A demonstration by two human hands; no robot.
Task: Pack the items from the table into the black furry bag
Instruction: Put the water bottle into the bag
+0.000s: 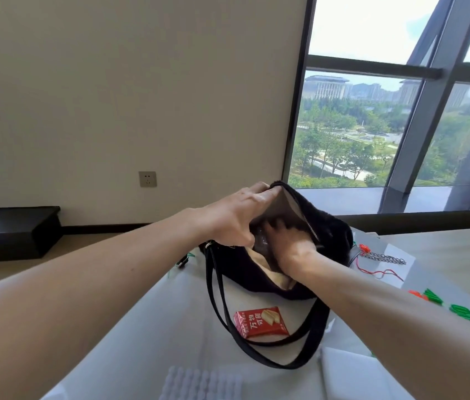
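The black furry bag [333,226] stands on the white table [147,350] with its zipped mouth wide apart, showing a beige lining. My left hand [236,217] grips the bag's near-left rim and holds the mouth apart. My right hand [288,241] reaches down inside the bag, fingers pressed on a clear shiny wrapped item [261,241]; whether it grips that item I cannot tell. A red wafer packet [261,321] lies on the table in front of the bag, inside the loop of the black shoulder strap [219,307].
A metal chain [384,258] with red cord lies right of the bag. Green and orange clips [461,310] sit at the right. A white bubbly sheet [202,382] and a white pad [355,370] lie near the front edge. Wall and window stand behind.
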